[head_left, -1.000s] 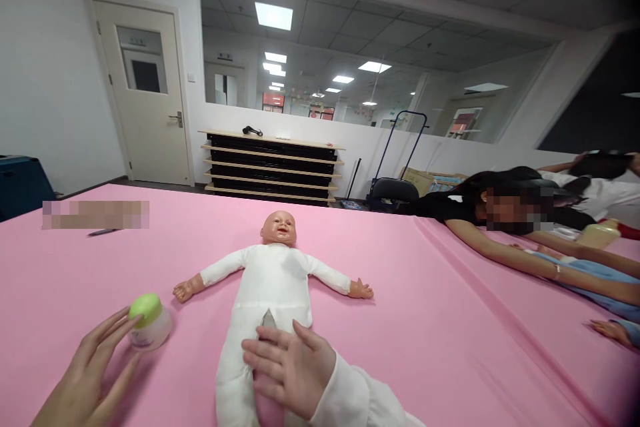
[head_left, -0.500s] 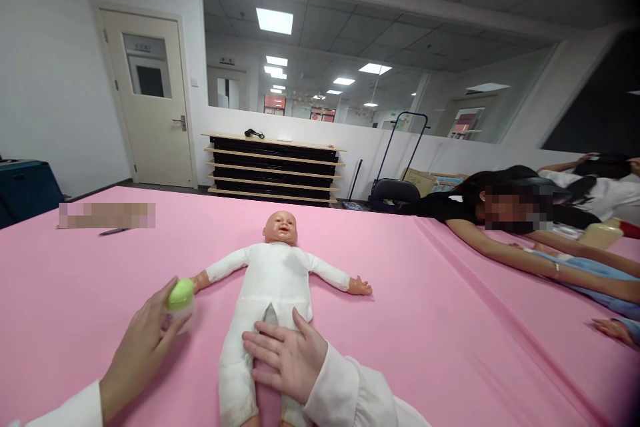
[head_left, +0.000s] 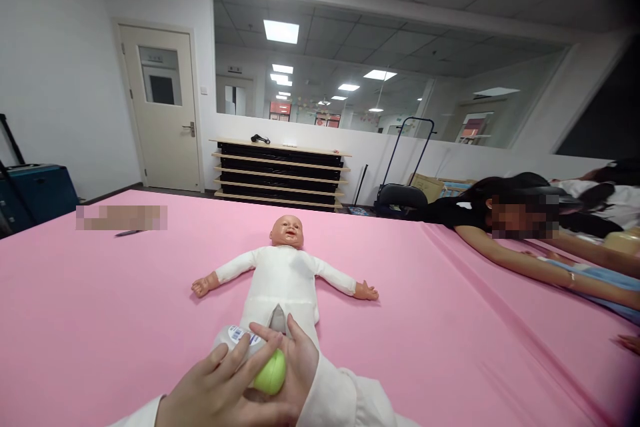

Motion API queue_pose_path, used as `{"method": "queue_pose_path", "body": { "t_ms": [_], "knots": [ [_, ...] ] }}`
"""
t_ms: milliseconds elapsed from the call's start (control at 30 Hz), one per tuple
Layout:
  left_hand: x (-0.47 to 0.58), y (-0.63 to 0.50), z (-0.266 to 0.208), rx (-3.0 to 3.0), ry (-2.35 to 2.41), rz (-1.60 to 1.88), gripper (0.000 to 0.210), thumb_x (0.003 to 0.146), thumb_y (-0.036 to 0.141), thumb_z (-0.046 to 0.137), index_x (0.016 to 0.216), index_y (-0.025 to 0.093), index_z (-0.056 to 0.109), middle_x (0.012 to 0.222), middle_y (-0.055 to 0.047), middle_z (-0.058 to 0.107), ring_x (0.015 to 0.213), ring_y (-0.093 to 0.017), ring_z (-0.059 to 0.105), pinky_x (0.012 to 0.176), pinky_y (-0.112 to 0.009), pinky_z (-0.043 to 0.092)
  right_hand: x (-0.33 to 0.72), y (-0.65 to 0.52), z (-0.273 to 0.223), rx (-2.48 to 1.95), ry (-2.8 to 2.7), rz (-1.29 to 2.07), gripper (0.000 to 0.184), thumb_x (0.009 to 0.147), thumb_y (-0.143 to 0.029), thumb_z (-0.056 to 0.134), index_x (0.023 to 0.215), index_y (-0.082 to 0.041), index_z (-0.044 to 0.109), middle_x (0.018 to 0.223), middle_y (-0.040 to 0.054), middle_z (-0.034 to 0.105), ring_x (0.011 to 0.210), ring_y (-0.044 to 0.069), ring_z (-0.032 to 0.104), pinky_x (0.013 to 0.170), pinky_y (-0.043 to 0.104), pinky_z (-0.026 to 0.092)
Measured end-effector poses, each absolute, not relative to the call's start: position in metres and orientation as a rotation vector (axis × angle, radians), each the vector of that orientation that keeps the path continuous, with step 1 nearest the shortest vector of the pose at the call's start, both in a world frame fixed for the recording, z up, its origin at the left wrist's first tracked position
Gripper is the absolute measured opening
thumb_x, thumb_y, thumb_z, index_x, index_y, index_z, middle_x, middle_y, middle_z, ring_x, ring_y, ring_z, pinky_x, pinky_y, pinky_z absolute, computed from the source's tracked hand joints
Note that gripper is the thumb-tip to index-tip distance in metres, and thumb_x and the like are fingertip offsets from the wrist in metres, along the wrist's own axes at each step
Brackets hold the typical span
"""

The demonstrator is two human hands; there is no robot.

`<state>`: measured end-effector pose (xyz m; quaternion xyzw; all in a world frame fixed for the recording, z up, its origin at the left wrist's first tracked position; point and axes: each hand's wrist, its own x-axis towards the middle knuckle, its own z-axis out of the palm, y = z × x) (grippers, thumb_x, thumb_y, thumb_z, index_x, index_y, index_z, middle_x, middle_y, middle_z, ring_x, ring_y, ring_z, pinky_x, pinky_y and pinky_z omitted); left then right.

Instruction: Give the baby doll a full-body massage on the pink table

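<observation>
My left hand [head_left: 220, 380] is closed around a small translucent bottle with a round green cap [head_left: 271, 372]. The bottle lies tipped, its labelled base pointing up and left, the cap down over my right palm. My right hand [head_left: 301, 360] is palm up with thumb and fingers stretched out, partly hidden behind the left hand and bottle; whether the cap touches the palm I cannot tell. Just beyond both hands, a baby doll [head_left: 281, 283] in a white cloth suit rests on its back, arms spread. My hands and sleeves cover its legs.
A pink cloth [head_left: 425, 333] covers the table. At the right, a co-worker [head_left: 505, 260] leans over with arms stretched along blue fabric [head_left: 595, 280]. A blurred-out patch [head_left: 121, 217] lies at the far left, with a dark thin object beside it. Stacked boards [head_left: 280, 167] stand behind.
My left hand has brought the bottle from beside the doll's arm rightward and down to my right palm, tipping it. My right hand stays open over the doll's legs. The view has shifted slightly.
</observation>
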<state>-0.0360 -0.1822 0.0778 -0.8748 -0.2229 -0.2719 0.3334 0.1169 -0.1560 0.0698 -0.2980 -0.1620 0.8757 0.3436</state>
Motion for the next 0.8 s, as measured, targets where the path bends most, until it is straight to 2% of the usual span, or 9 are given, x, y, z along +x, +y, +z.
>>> {"method": "queue_pose_path", "body": {
  "t_ms": [167,267,333,433,533,633,700,800],
  "knots": [
    [-0.038,-0.175,0.073,-2.225,-0.589,-0.656,0.035,0.085,0.034,0.047,0.119,0.043,0.048,0.119,0.005,0.059,0.089,-0.018,0.059,0.070,-0.028,0.039,0.114,-0.158,0.075,-0.772,-0.358,2.255,0.076,0.084,-0.059,-0.005,0.131,-0.008,0.025,0.099,0.0167,0.062,0.079,0.023,0.065,0.088,0.040,0.038],
    [-0.043,-0.167,0.063,-2.287,-0.698,-0.780,0.036,0.084,0.027,0.048,0.118,0.040,0.049,0.117,0.004,0.060,0.091,-0.020,0.058,0.074,-0.030,0.041,0.115,-0.158,0.075,-0.699,-0.362,2.221,0.074,0.085,-0.061,0.003,0.126,-0.009,0.035,0.111,0.0166,0.058,0.089,0.021,0.063,0.089,0.037,0.039],
    [-0.050,-0.159,0.055,-2.336,-0.984,-0.977,0.038,0.085,0.026,0.047,0.122,0.033,0.046,0.117,-0.001,0.060,0.096,-0.021,0.057,0.078,-0.032,0.043,0.119,-0.157,0.077,-0.675,-0.368,2.192,0.068,0.086,-0.059,0.011,0.121,-0.010,0.044,0.124,0.0141,0.051,0.103,0.017,0.057,0.091,0.033,0.038],
    [-0.066,-0.142,0.043,-2.272,-1.556,-1.276,0.051,0.085,0.038,0.046,0.132,0.023,0.033,0.126,-0.008,0.052,0.109,-0.024,0.053,0.084,-0.036,0.045,0.129,-0.156,0.083,-0.673,-0.355,2.159,0.060,0.086,-0.054,0.019,0.115,-0.013,0.051,0.135,0.0087,0.042,0.120,0.015,0.044,0.091,0.031,0.037],
    [-0.087,-0.126,0.030,-2.214,-1.914,-1.371,0.060,0.082,0.047,0.044,0.135,0.023,0.028,0.131,-0.008,0.047,0.110,-0.025,0.054,0.084,-0.036,0.048,0.140,-0.154,0.087,-0.601,-0.392,2.119,0.048,0.079,-0.048,0.043,0.109,-0.013,0.056,0.131,0.0096,0.048,0.118,0.018,0.046,0.089,0.031,0.039],
    [-0.107,-0.117,0.016,-2.161,-2.158,-1.391,0.065,0.079,0.053,0.045,0.134,0.023,0.029,0.123,-0.008,0.054,0.094,-0.024,0.062,0.079,-0.036,0.051,0.151,-0.152,0.080,-0.592,-0.518,2.033,0.042,0.067,-0.039,0.065,0.100,-0.013,0.062,0.116,0.0118,0.059,0.105,0.022,0.057,0.087,0.032,0.040],
    [-0.116,-0.115,0.009,-2.132,-2.260,-1.402,0.068,0.077,0.056,0.046,0.134,0.022,0.029,0.116,-0.008,0.058,0.088,-0.023,0.064,0.076,-0.036,0.052,0.162,-0.150,0.069,-0.637,-0.572,1.959,0.039,0.064,-0.037,0.070,0.094,-0.013,0.065,0.107,0.0118,0.065,0.097,0.024,0.062,0.085,0.032,0.042],
    [-0.120,-0.115,0.005,-2.114,-2.320,-1.411,0.070,0.075,0.058,0.047,0.134,0.022,0.030,0.113,-0.008,0.059,0.083,-0.023,0.065,0.075,-0.037,0.052,0.188,-0.151,0.047,-0.689,-0.513,1.928,0.033,0.063,-0.035,0.072,0.091,-0.018,0.068,0.104,0.0069,0.067,0.093,0.021,0.063,0.080,0.030,0.044]
  ]
}}
